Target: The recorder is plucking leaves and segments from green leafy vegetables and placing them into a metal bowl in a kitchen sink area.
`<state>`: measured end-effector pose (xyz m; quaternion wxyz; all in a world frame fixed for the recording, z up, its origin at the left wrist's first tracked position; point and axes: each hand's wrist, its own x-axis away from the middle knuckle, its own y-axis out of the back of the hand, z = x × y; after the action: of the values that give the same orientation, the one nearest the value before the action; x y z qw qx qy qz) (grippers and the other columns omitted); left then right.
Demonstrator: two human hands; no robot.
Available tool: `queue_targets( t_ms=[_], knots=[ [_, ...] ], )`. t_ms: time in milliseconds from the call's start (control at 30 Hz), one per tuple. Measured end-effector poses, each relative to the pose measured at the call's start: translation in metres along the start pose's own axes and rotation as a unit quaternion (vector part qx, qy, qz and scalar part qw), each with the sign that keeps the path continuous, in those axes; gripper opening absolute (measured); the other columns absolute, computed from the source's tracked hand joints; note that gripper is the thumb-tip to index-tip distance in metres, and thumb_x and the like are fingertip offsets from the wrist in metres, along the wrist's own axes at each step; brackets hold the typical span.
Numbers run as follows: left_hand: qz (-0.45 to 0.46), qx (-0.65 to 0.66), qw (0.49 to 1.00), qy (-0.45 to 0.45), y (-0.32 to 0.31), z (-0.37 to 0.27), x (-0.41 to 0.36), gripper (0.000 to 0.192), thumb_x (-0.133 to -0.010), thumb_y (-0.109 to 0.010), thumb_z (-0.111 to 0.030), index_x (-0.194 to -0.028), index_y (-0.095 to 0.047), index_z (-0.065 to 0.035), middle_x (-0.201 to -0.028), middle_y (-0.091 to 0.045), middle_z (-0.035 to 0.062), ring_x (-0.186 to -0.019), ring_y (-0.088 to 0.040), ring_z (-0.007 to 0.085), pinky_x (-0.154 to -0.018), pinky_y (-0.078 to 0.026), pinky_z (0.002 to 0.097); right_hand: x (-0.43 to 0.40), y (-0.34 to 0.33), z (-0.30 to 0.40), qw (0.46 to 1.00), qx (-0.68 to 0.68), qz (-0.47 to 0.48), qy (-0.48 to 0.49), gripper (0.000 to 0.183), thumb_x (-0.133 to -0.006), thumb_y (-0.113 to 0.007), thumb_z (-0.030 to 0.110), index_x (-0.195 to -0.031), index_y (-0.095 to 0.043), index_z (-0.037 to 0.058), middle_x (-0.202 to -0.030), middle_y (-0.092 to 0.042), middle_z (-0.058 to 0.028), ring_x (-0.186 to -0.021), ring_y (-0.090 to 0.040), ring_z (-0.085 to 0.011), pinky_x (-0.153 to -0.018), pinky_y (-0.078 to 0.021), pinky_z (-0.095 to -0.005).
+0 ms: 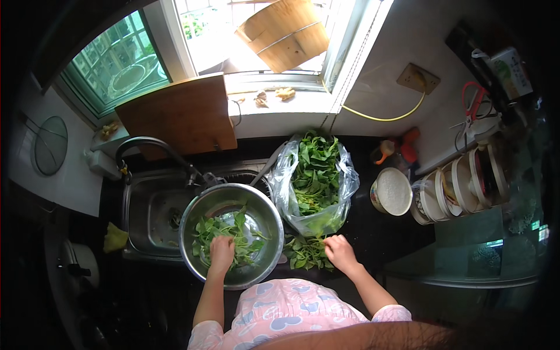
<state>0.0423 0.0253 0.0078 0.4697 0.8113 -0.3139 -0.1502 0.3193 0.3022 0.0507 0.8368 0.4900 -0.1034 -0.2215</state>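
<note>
A large stainless steel bowl (pixel 274 218) rests partly over the sink, with green leafy stems (pixel 205 236) inside. My left hand (pixel 222 251) is in the bowl with its fingers closed around some of these greens. To the right, my right hand (pixel 339 250) pinches at the edge of a small pile of leafy greens (pixel 306 253) on the dark counter. Just behind that pile, an open clear plastic bag (pixel 284 181) is full of more leafy greens (pixel 316 175). What exactly lies between the right fingertips is too small to tell.
The steel sink (pixel 151 214) and its curved faucet (pixel 151 141) are at left. A wooden cutting board (pixel 179 113) leans behind them. Right of the bag stand a container of white granules (pixel 393 191) and a dish rack (pixel 455 186). A yellow cloth (pixel 115 237) hangs by the sink.
</note>
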Motion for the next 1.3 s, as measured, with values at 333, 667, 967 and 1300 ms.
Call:
queue_targets(
  t_ms=[333, 667, 967, 1300],
  knots=[
    [-0.106, 0.113, 0.982, -0.112, 0.018, -0.081, -0.026, 0.021, -0.077, -0.068, -0.002, -0.098, -0.067, -0.0025, -0.104, -0.063, 0.0127, -0.103, -0.056, 0.0316, -0.093, -0.045, 0.0413, -0.082, 0.062, 0.040, 0.987, -0.130, -0.005, 0.092, 0.014, -0.088, -0.063, 0.013, -0.099, -0.066, 0.0040, -0.093, -0.066, -0.0134, -0.089, -0.062, -0.0318, -0.081, -0.0504, -0.0412],
    [0.180, -0.184, 0.954, -0.154, -0.030, -0.176, -0.107, 0.034, -0.086, -0.062, -0.027, -0.111, -0.063, -0.0039, -0.102, -0.068, 0.0117, -0.090, -0.067, 0.0289, -0.074, -0.048, 0.0407, -0.213, -0.057, -0.030, 0.981, 0.088, 0.159, -0.070, 0.028, -0.082, -0.052, 0.009, -0.101, -0.072, 0.0062, -0.102, -0.068, -0.0225, -0.098, -0.066, -0.0374, -0.085, -0.0522, -0.0448],
    [0.053, -0.055, 0.992, -0.095, -0.012, -0.157, -0.096, 0.085, -0.078, -0.074, -0.023, -0.144, -0.028, 0.0029, -0.137, -0.045, 0.0211, -0.095, -0.066, 0.0341, -0.076, -0.054, 0.0426, -0.224, -0.059, -0.038, 0.996, 0.033, 0.075, -0.031, 0.019, -0.084, -0.059, 0.015, -0.092, -0.074, 0.0072, -0.090, -0.070, -0.0186, -0.088, -0.067, -0.0365, -0.080, -0.0532, -0.0454],
    [0.092, -0.001, 0.991, -0.098, -0.007, -0.147, -0.092, 0.071, -0.076, -0.076, -0.018, -0.137, -0.041, -0.0038, -0.142, -0.042, 0.0206, -0.102, -0.063, 0.0399, -0.083, -0.054, 0.0448, -0.230, -0.061, -0.031, 0.989, -0.061, 0.108, -0.075, 0.035, -0.081, -0.070, 0.025, -0.103, -0.059, 0.0008, -0.083, -0.067, -0.0154, -0.074, -0.067, -0.0295, -0.066, -0.0523, -0.0395]
  ],
)
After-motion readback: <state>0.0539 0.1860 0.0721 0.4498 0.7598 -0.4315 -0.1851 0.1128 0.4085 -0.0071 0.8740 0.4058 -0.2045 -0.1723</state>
